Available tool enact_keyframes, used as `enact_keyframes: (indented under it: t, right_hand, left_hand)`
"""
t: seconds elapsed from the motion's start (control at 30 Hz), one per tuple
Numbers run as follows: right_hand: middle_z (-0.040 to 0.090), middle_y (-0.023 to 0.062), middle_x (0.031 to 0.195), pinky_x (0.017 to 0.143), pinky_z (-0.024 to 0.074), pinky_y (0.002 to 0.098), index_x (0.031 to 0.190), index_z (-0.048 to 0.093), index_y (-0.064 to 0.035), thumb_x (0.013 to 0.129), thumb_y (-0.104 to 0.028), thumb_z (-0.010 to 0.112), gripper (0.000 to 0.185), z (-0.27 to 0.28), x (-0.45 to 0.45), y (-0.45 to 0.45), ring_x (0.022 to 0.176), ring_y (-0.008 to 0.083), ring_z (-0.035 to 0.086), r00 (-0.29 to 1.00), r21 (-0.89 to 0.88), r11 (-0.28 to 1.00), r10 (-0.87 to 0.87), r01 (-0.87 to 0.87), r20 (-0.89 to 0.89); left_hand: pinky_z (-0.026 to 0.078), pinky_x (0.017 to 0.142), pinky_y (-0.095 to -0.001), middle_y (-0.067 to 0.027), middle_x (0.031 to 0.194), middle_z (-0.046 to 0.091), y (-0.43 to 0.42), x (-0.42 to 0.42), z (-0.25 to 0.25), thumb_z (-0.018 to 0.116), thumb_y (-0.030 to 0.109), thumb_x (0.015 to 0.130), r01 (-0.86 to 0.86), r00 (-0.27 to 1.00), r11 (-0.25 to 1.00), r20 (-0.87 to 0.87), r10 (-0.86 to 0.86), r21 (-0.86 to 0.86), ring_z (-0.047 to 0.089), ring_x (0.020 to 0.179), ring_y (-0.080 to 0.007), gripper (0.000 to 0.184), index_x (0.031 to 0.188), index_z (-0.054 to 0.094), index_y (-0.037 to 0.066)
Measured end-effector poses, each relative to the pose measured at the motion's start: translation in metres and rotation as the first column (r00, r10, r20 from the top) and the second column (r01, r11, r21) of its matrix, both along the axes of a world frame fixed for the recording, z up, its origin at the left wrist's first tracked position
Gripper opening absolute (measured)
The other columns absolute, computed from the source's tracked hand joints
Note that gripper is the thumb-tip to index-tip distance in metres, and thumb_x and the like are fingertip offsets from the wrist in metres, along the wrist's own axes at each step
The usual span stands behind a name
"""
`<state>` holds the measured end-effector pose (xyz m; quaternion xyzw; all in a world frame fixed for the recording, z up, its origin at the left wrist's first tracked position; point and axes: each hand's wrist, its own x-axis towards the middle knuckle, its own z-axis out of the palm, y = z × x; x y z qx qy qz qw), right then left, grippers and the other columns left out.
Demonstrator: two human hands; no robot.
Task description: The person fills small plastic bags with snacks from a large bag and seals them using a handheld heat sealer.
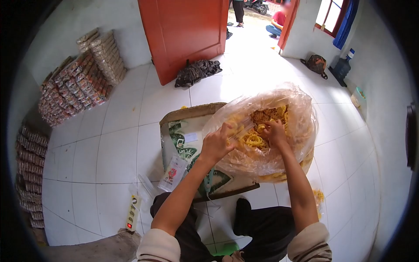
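A large clear plastic sack [301,113] stands with its mouth spread, holding yellow and brown curly noodle-like snacks [255,140]. Over its left side, my left hand [217,143] is closed on a small clear plastic bag [245,127], which slants toward the sack's middle. My right hand [275,133] reaches into the sack, its fingers pinched on some yellow curly snacks. A printed plastic packet [173,173] lies on the flattened white and green carton [195,153], below my left hand. A teal tool with a cord [209,180] rests beside my left forearm.
Stacked bagged packs [76,83] line the left wall. A power strip [132,212] sits at lower left. A red door [183,35] stands open, with a black bundle [198,72] at its foot. One person [278,22] sits outside; another stands.
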<state>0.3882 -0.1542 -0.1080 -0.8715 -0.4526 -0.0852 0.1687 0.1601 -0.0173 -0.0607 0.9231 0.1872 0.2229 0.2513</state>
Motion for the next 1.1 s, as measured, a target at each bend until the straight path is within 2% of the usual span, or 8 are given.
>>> enact_keyframes:
  t: [0.1, 0.17, 0.2, 0.27, 0.37, 0.5, 0.67, 1.1]
  right_hand:
    - [0.062, 0.0066, 0.093, 0.076, 0.0440, 0.0353, 0.097, 0.064, -0.0090, 0.075, -0.015, 0.061, 0.023, -0.001, 0.011, 0.002, 0.088, 0.0215, 0.053, 0.981, 0.169, 0.985, 0.010, 0.023, -0.194]
    - [0.063, 0.0090, 0.091, 0.071, 0.0462, 0.0274, 0.101, 0.062, -0.0086, 0.077, -0.016, 0.061, 0.026, 0.010, 0.007, 0.002, 0.083, 0.0183, 0.059, 0.803, 0.279, 0.954, 0.079, 0.111, -0.591]
    - [0.063, 0.0090, 0.091, 0.071, 0.0462, 0.0274, 0.101, 0.062, -0.0086, 0.077, -0.016, 0.061, 0.026, 0.016, 0.003, 0.001, 0.083, 0.0183, 0.059, 0.806, 0.281, 0.953, 0.079, 0.110, -0.586]
    - [0.063, 0.0079, 0.093, 0.069, 0.0459, 0.0236, 0.102, 0.060, -0.0054, 0.079, -0.016, 0.061, 0.025, 0.026, -0.008, -0.003, 0.080, 0.0132, 0.059, 0.593, 0.447, 0.870, 0.250, 0.210, -0.765]
    - [0.062, 0.0067, 0.092, 0.070, 0.0463, 0.0251, 0.102, 0.059, -0.0032, 0.080, -0.014, 0.060, 0.024, 0.033, -0.015, -0.010, 0.079, 0.0126, 0.058, 0.431, 0.487, 0.817, 0.336, 0.309, -0.837]
    - [0.062, 0.0071, 0.092, 0.070, 0.0462, 0.0241, 0.100, 0.059, -0.0015, 0.082, -0.011, 0.059, 0.021, 0.052, -0.027, -0.017, 0.080, 0.0111, 0.057, 0.555, 0.444, 0.859, 0.247, 0.255, -0.795]
    - [0.064, 0.0068, 0.086, 0.067, 0.0467, 0.0227, 0.098, 0.058, -0.0017, 0.081, -0.008, 0.060, 0.018, 0.084, -0.040, -0.021, 0.077, 0.0109, 0.059, 0.695, 0.641, 0.732, 0.338, 0.230, -0.635]
    - [0.064, 0.0050, 0.083, 0.069, 0.0480, 0.0245, 0.092, 0.060, -0.0022, 0.077, -0.007, 0.064, 0.016, 0.123, -0.061, -0.028, 0.076, 0.0131, 0.062, 0.844, 0.672, 0.740, 0.382, -0.035, -0.377]
  left_hand:
    - [0.047, 0.062, -0.0408, -0.0091, 0.072, 0.059, 0.002, -0.001, -0.004, 0.069, 0.018, 0.065, 0.002, 1.000, 0.999, -0.023, -0.003, -0.033, 0.060, 0.070, -0.0313, 0.053, 0.107, 0.038, 0.011]
    - [0.047, 0.062, -0.0407, -0.0089, 0.072, 0.060, 0.002, 0.000, -0.005, 0.069, 0.018, 0.066, 0.010, 0.999, 0.998, -0.045, -0.013, -0.063, 0.061, 0.070, -0.0311, 0.053, 0.107, 0.038, 0.011]
    - [0.048, 0.061, -0.0407, -0.0087, 0.072, 0.060, 0.001, 0.000, -0.005, 0.069, 0.019, 0.066, 0.016, 0.997, 0.995, -0.073, -0.023, -0.093, 0.061, 0.070, -0.0310, 0.053, 0.108, 0.038, 0.011]
    - [0.048, 0.061, -0.0404, -0.0085, 0.072, 0.061, -0.001, 0.001, -0.006, 0.069, 0.019, 0.066, 0.031, 0.998, 0.995, -0.057, -0.036, -0.096, 0.061, 0.070, -0.0309, 0.053, 0.108, 0.038, 0.011]
    - [0.048, 0.061, -0.0398, -0.0082, 0.072, 0.061, -0.005, 0.004, -0.007, 0.069, 0.020, 0.066, 0.052, 0.997, 0.992, -0.043, -0.058, -0.115, 0.061, 0.070, -0.0309, 0.053, 0.108, 0.038, 0.012]
    - [0.049, 0.060, -0.0389, -0.0077, 0.073, 0.061, -0.011, 0.010, -0.010, 0.070, 0.021, 0.067, 0.066, 0.998, 0.991, -0.016, -0.068, -0.115, 0.062, 0.069, -0.0299, 0.054, 0.109, 0.038, 0.012]
    - [0.049, 0.059, -0.0382, -0.0070, 0.074, 0.061, -0.016, 0.015, -0.007, 0.070, 0.024, 0.067, 0.090, 0.996, 0.987, 0.013, -0.089, -0.136, 0.062, 0.068, -0.0285, 0.054, 0.110, 0.038, 0.012]
    - [0.049, 0.058, -0.0378, -0.0070, 0.075, 0.059, -0.022, 0.011, -0.001, 0.070, 0.022, 0.067, 0.152, 0.982, 0.980, 0.130, -0.135, -0.127, 0.061, 0.065, -0.0284, 0.056, 0.111, 0.037, 0.011]
